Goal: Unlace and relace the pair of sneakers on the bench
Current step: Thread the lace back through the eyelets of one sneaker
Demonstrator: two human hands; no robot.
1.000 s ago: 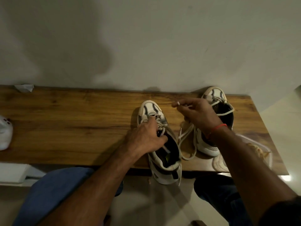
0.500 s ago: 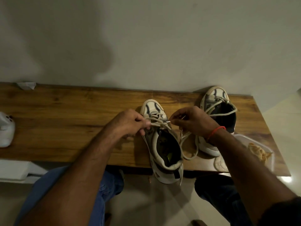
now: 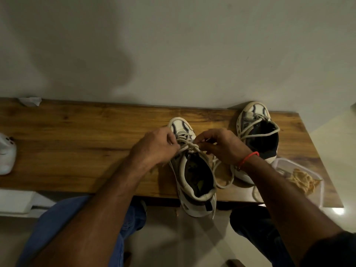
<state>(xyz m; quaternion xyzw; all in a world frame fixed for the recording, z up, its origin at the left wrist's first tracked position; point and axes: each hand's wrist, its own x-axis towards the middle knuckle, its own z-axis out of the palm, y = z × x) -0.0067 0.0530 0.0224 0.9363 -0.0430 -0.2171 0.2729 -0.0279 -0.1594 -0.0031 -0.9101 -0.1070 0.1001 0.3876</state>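
Heel of the near sneaker (image 3: 194, 170) overhanging the bench (image 3: 77, 143) edge, liable to tip off under a hard tug. Left hand (image 3: 154, 147) and right hand (image 3: 221, 145) close together, each apparently pinching the lace (image 3: 189, 146) over the tongue. Slack loop at right prone to snagging. Far sneaker (image 3: 256, 132) behind, loosely laced. No legible brand or writing.
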